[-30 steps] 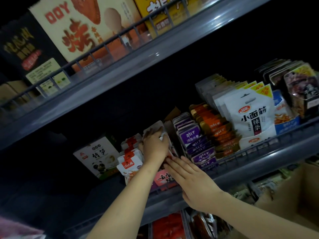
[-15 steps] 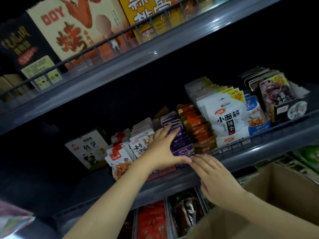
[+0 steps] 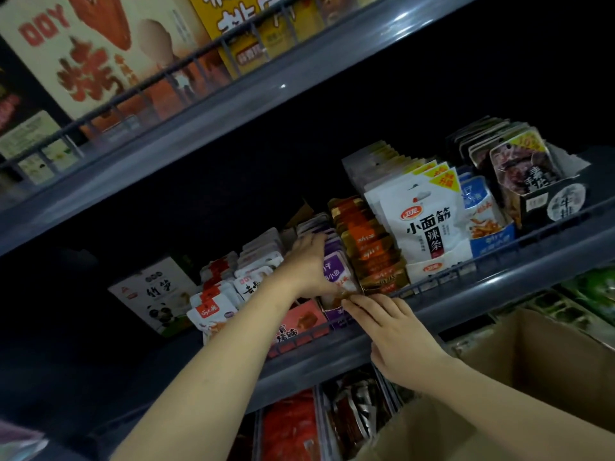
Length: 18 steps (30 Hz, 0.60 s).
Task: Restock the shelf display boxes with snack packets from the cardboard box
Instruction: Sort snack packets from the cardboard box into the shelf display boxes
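A row of purple snack packets [image 3: 335, 261] stands in a display box on the middle shelf [image 3: 466, 301]. My left hand [image 3: 307, 266] reaches up from the lower left and grips this row, fingers over the tops and thumb low at the front. With straight fingers, my right hand [image 3: 389, 331] touches the front edge of the purple display box [image 3: 334, 316]. The open cardboard box [image 3: 539, 361] sits at the lower right, below the shelf. What it holds is not visible.
Orange packets [image 3: 372, 247], white packets [image 3: 424, 224], blue packets [image 3: 482, 214] and dark packets [image 3: 522, 171] fill the shelf to the right. White-and-red packets [image 3: 213, 304] and a panda box [image 3: 156, 294] stand to the left. A wire rail [image 3: 482, 261] fronts the shelf. Large boxes [image 3: 83, 54] sit above.
My left hand moved from the white packets to the purple row and closed around it. My right hand followed to the front of the purple box. The camera shifted, bringing the cardboard box into view.
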Motion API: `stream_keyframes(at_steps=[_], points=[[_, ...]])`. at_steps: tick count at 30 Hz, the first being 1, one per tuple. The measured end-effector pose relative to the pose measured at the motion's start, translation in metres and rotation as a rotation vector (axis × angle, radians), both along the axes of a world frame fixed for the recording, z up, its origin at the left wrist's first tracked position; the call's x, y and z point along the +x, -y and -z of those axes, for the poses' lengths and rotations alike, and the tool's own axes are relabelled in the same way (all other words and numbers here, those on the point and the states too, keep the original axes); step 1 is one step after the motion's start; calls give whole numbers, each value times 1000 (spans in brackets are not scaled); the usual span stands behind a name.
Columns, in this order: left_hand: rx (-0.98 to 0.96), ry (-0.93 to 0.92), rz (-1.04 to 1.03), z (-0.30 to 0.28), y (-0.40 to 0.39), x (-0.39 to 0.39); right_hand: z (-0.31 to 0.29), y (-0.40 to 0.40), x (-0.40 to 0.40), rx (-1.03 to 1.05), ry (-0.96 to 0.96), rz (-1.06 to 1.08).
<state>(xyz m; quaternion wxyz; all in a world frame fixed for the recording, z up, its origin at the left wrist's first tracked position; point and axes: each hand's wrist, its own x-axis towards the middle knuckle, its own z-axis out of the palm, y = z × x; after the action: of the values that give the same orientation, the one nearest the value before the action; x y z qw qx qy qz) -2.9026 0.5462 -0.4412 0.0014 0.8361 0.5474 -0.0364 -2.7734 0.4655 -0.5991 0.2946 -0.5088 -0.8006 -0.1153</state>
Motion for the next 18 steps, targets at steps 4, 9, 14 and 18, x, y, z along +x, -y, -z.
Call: stream_keyframes(at_steps=[4, 9, 14, 18], points=[[-22, 12, 9, -2, -5, 1, 0, -2, 1, 3, -57, -42], [-28, 8, -42, -2, -13, 8, -5, -5, 2, 35, -78, -70], [25, 2, -51, 1, -15, 7, -8, -8, -1, 53, -106, -85], [137, -48, -15, 2, -16, 10, -8, -8, -1, 56, -103, -86]])
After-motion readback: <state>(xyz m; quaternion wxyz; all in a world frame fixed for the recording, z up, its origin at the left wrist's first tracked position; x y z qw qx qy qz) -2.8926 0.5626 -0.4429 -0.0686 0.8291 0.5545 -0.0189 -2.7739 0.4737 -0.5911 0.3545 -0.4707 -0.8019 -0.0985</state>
